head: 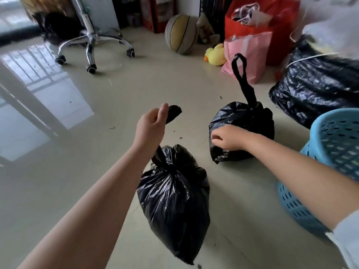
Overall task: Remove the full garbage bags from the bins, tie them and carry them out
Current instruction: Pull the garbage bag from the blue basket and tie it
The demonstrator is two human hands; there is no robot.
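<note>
Floor (120, 90) glossy beige, two tied black bags (174, 200) on it.

Black bags, pale floor, bright clutter on my feed.
I see two glossy black garbage bags (174, 200) (242, 129) on a pale beige floor (120, 98), beside a light blue bin (334, 144) patterned with rows of small slots. Farther back sit a yellow duck toy (214, 55), a pink bag (250, 53), a red bag (275, 22), and a tan basketball (180, 33) with dark seams.
</note>
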